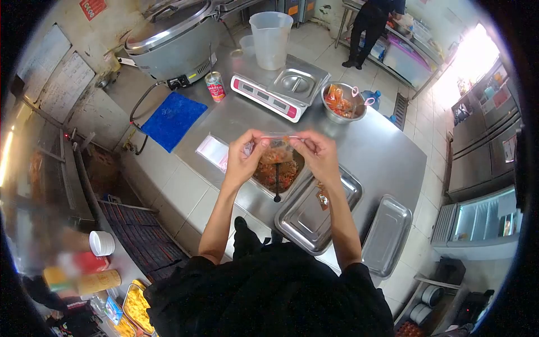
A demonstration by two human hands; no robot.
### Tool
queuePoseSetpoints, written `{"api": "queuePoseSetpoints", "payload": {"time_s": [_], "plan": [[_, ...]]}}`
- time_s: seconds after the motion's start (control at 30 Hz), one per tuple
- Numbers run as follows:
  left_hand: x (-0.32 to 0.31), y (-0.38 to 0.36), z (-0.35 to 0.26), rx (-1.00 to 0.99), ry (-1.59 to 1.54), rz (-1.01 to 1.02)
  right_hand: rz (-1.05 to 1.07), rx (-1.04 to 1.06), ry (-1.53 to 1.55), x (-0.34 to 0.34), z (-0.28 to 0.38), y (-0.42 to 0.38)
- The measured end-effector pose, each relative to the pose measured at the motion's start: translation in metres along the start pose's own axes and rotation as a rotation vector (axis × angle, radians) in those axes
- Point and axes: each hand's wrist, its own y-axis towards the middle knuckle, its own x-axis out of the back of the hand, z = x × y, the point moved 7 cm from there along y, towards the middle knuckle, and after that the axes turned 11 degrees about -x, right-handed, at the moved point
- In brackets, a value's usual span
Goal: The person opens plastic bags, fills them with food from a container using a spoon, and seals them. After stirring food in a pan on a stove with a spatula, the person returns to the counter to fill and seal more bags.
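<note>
My left hand (245, 158) and my right hand (319, 159) pinch the two ends of the top edge of a clear zip bag (277, 155), which holds some reddish-brown chunky food. Just beneath the bag is a metal pan (305, 178) of chopped reddish food (287, 171). A black-handled utensil (277, 188) lies across that food, its far end hidden by the bag. Left of my left hand lies a stack of flat clear bags (213, 153). Under my right forearm, a steel tray (300, 223) bears a small filled packet (323, 200).
A pink-and-white scale (264, 100) carries a steel lid (297, 83). Right of it stands a steel bowl (343, 118) of orange-red bags. Nearby are a can (214, 87), a blue cloth (173, 121), a plastic pitcher (270, 42) and another tray (387, 236). A person (368, 31) stands farther back.
</note>
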Motion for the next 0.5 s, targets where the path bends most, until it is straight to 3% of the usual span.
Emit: {"api": "queuePoseSetpoints", "payload": {"time_s": [0.07, 0.13, 0.23, 0.43, 0.5], "plan": [[-0.005, 0.001, -0.009, 0.006, 0.041, 0.056, 0.013, -0.035, -0.022, 0.002, 0.003, -0.005], [-0.010, 0.004, -0.025, -0.096, 0.042, 0.088, 0.051, 0.068, 0.108, 0.003, 0.010, -0.010], [-0.011, 0.003, -0.032, -0.091, 0.081, 0.124, 0.000, 0.205, 0.047, 0.006, 0.030, -0.019], [-0.018, 0.006, -0.041, -0.118, 0.107, 0.165, 0.029, 0.059, 0.084, 0.008, 0.034, -0.026], [-0.020, 0.006, -0.042, -0.126, 0.124, 0.171, -0.001, 0.096, -0.006, 0.013, 0.041, -0.030]]}}
